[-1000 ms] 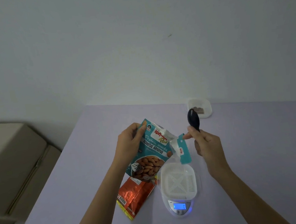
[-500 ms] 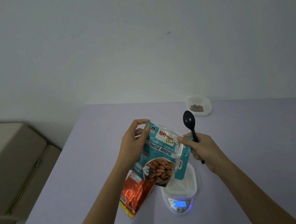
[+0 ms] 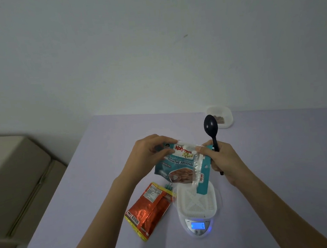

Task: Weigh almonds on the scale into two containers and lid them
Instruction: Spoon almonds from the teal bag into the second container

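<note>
A teal roasted-almond pouch hangs in the air above the scale, its torn top strip dangling down on the right. My left hand pinches the pouch's top left corner. My right hand pinches the top right edge and also holds a black spoon upright, bowl up. Below sits a white digital scale with a lit blue display. A white ribbed container stands on its platform.
A shiny orange foil packet lies flat left of the scale on the lilac table. A second white container with brown contents sits at the table's far edge by the wall. A beige box stands left of the table.
My right hand came in from holding the torn strip apart to gripping the pouch's top right edge. The pouch turned more face-on and both hands now hold its mouth.
</note>
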